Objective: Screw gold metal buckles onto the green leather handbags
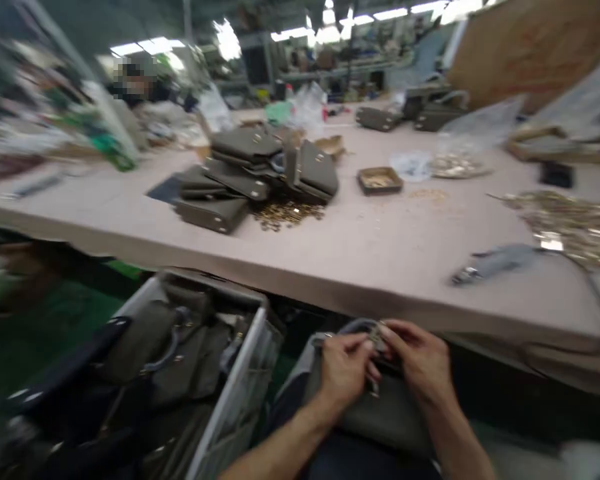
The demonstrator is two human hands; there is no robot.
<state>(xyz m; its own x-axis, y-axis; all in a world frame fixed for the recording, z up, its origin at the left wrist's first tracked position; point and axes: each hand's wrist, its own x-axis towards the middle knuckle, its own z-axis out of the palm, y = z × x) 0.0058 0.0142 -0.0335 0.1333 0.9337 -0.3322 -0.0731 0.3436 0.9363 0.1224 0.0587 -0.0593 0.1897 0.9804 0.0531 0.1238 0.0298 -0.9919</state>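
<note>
Forearms [300, 430] cropped below, left hand [343, 370] and right hand [423, 353], fingers [361, 349] pinched on blurred metallic piece [377, 335], grey-olive bag [385, 415] partly hidden

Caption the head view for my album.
Left hand and right hand finger a small metallic fitting at a grey-brown handbag.

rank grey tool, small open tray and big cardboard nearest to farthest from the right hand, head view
From the right hand:
1. Grey tool: right, near the table's front edge
2. Small open tray: ahead, mid-table
3. Big cardboard: back right
</note>
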